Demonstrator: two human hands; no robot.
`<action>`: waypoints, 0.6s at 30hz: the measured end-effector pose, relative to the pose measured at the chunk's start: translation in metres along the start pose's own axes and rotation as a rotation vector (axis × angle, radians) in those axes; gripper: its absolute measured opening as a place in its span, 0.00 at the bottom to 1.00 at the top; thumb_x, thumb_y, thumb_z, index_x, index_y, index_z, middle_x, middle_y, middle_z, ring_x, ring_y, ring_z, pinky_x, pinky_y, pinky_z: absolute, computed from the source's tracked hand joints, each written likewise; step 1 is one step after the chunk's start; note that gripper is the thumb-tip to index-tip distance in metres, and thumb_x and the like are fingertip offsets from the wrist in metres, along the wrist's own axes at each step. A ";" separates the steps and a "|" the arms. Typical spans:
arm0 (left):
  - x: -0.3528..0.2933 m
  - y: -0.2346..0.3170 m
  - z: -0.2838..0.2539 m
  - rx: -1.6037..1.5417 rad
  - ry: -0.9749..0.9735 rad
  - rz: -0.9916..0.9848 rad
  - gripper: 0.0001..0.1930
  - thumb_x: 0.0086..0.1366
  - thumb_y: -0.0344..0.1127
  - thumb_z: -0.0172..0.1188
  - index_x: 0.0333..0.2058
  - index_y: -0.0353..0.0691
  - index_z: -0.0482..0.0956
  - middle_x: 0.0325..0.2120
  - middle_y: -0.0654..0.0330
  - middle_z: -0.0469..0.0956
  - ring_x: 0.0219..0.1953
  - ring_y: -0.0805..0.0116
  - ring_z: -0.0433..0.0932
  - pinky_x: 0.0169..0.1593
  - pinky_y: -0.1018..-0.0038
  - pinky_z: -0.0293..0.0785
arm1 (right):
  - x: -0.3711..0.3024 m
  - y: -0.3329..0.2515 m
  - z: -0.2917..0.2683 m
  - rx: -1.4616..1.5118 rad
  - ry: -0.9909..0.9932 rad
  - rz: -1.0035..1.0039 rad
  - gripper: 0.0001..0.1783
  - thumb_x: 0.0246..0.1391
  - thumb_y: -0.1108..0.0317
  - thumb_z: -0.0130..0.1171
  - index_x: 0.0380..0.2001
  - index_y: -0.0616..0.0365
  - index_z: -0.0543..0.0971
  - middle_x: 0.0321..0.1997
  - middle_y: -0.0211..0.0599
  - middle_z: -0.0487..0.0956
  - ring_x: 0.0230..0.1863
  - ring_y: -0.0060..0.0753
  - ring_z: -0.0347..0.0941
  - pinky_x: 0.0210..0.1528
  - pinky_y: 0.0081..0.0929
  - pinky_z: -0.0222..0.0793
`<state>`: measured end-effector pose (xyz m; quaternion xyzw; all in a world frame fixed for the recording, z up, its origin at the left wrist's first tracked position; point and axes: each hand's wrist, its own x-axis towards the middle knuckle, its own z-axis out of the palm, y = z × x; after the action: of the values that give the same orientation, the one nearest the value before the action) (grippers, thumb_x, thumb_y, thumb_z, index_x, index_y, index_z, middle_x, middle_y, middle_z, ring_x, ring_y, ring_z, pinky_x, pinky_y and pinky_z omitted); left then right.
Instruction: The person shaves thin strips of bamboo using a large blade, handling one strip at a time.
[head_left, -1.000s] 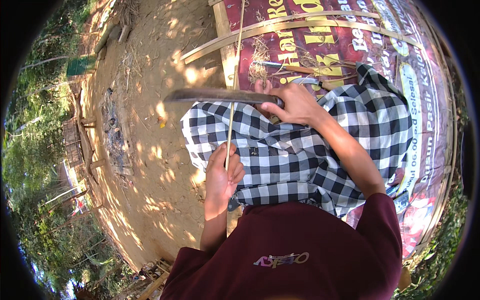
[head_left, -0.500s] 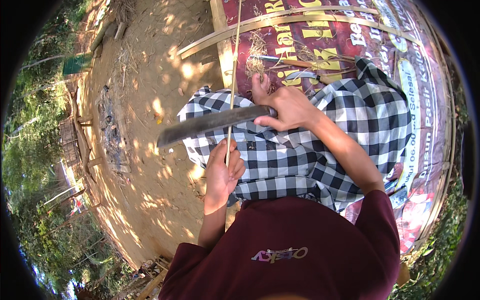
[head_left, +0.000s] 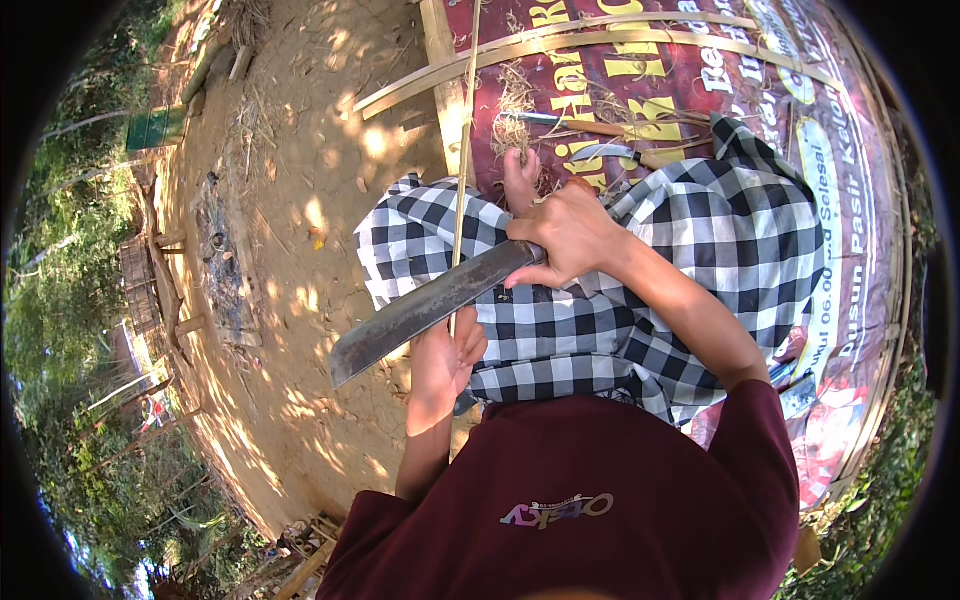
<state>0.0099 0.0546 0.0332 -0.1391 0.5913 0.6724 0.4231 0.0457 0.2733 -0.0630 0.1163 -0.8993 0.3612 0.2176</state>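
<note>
My right hand is closed round the handle of a machete. Its broad dark blade slants down to the left, passing in front of a thin bamboo strip and just above my left hand. That hand is wrapped round the strip's lower end, which rises from my fist to the top of the view. Whether the blade touches the strip I cannot tell. Black-and-white checked cloth covers my legs beneath both hands, and a bare foot shows past its far edge.
Beyond my right hand, a curved knife and a second wooden-handled tool lie on a printed maroon banner. Fibre shavings and long split bamboo strips rest there too. Bare earth stretches to the left.
The machete has come down toward me along the bamboo strip, its tip now lower and near my left hand. My left hand has stayed almost in place.
</note>
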 end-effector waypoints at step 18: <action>-0.016 0.001 -0.001 0.030 -0.078 0.019 0.16 0.74 0.46 0.42 0.29 0.45 0.66 0.08 0.73 0.49 0.09 0.83 0.45 0.14 0.82 0.44 | 0.010 0.041 -0.003 -0.064 0.008 0.389 0.36 0.51 0.32 0.51 0.33 0.60 0.81 0.14 0.45 0.75 0.20 0.50 0.76 0.24 0.41 0.70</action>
<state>0.0181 0.0477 0.0445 -0.1005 0.5857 0.6724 0.4413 0.0233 0.3036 -0.0811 -0.0681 -0.9149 0.3680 0.1511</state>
